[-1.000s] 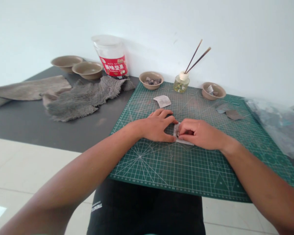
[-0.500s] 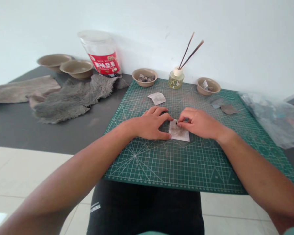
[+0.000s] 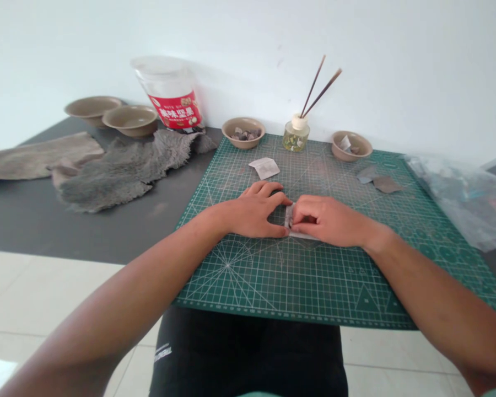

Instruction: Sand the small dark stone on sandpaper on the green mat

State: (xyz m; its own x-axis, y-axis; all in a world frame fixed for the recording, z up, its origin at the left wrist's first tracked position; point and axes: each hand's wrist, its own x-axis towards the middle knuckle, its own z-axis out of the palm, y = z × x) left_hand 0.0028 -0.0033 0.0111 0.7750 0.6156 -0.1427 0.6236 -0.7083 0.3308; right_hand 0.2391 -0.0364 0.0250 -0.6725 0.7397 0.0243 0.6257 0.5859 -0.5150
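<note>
A small whitish square sheet (image 3: pixel 302 236) with grey-brown smudges lies on the green cutting mat (image 3: pixel 248 281). My left hand (image 3: pixel 256 212) rests flat with its fingers spread, thumb and forefinger touching the sheet's left edge. Over the sheet, my right hand (image 3: pixel 330 220) is closed in a pinch, its fingertips low near the left side. Whatever it holds is hidden by the fingers. Much of the sheet is covered by this hand. Just beyond my left hand lies another pale piece (image 3: pixel 264 167).
Along the wall stand a bowl of small dark pieces (image 3: pixel 243 142), a reed diffuser (image 3: pixel 296 135) and another bowl (image 3: pixel 351 154). Two scraps (image 3: pixel 386 184) and a plastic bag (image 3: pixel 467 198) lie right. Grey furry hide (image 3: pixel 116 171), bowls (image 3: pixel 132 129) and a nut tub (image 3: pixel 171 96) are left.
My right hand has moved left and toward me across the sheet, covering more of it. A small dark bit visible at its fingertips before is now hidden. My left hand stays in place.
</note>
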